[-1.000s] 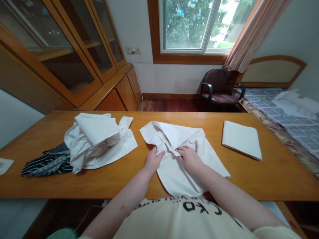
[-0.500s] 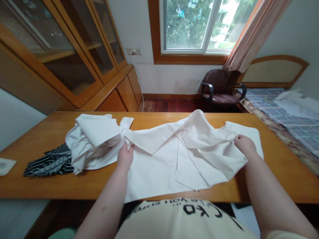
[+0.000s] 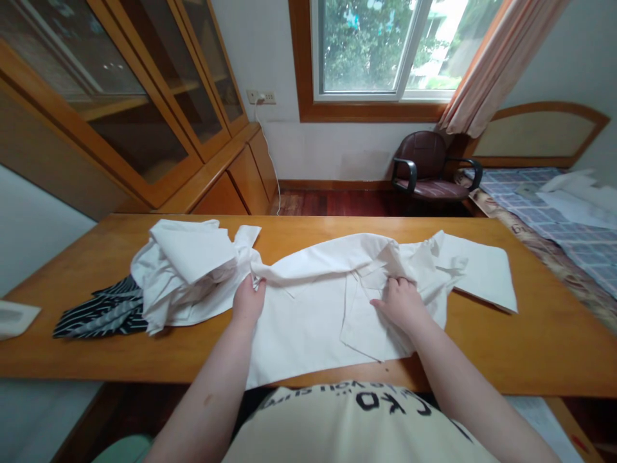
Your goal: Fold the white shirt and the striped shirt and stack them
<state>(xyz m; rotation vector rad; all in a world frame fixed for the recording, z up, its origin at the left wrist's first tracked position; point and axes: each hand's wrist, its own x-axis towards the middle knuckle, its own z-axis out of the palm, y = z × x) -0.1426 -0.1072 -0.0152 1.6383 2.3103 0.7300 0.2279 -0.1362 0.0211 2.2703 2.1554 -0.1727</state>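
A white garment (image 3: 303, 328) lies spread over the wooden table, its far edge turned over in a long loose fold. Thin stitched lines mark a panel on it. My left hand (image 3: 249, 301) is closed on the fabric near its left end, beside a bunched knot of cloth. My right hand (image 3: 399, 302) rests on the right part of the garment, thumb held apart from the fingers, whose tips touch the crumpled fold. Left of my left hand sits a heap of white cloth (image 3: 193, 251), with black striped fabric (image 3: 103, 313) sticking out beneath it.
The wooden table (image 3: 544, 347) runs across in front of me. A folded white cloth (image 3: 486, 270) lies at its right, a white object (image 3: 18, 319) at its left edge. Beyond stand a glass-fronted cabinet (image 3: 193, 161), an armchair (image 3: 429, 164) and a bed (image 3: 544, 206).
My right hand has let go of the garment's right end and moved left onto its middle. The raised fold has sunk and more of the folded white cloth shows. My left hand keeps its grip.
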